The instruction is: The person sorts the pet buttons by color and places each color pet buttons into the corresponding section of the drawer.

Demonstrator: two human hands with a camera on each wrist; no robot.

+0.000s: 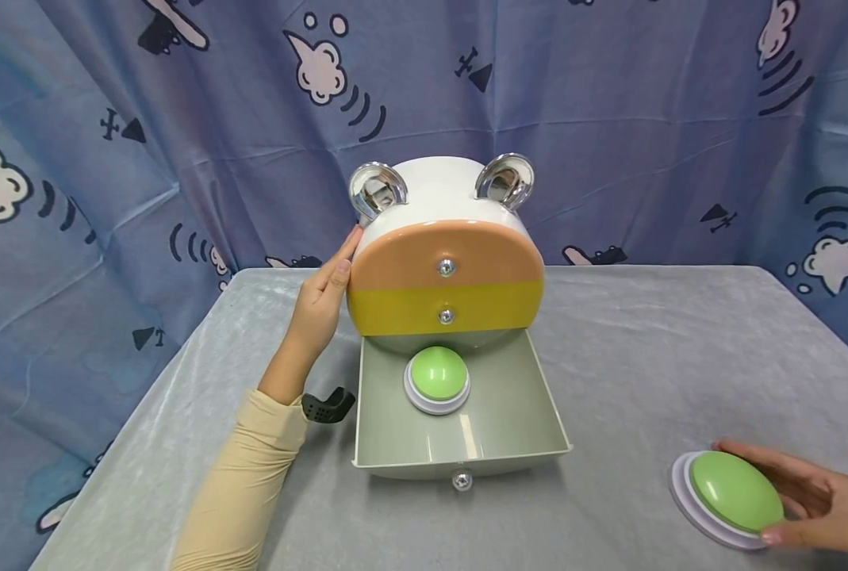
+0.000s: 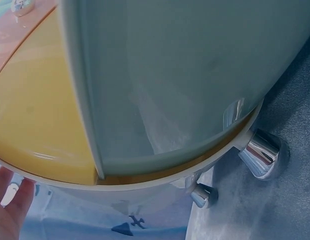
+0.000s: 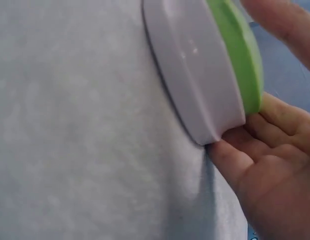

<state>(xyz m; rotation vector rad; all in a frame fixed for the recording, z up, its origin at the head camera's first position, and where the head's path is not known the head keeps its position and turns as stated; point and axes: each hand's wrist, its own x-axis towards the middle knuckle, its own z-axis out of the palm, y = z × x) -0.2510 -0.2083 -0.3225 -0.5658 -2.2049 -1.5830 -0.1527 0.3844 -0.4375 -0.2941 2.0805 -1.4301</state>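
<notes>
A toy-like drawer box [image 1: 447,190] with a white body and shiny ear shapes stands mid-table. Its lowest grey-green drawer [image 1: 509,420] is pulled out, with a green dome button [image 1: 438,374] on a white base lying inside. My left hand [image 1: 321,297] rests along the box's left side, fingers straight; its fingertips [image 2: 20,202] show at the box's edge in the left wrist view. At the right, my right hand [image 1: 816,500] grips a second green dome button [image 1: 734,493] on the table, thumb at its near edge and fingers round the far side.
The orange drawer [image 1: 395,258] and yellow drawer [image 1: 395,309] above are closed, each with a silver knob. A grey cloth covers the table [image 1: 631,349]. A patterned blue curtain [image 1: 609,159] hangs behind. Silver feet [image 2: 262,155] show under the box.
</notes>
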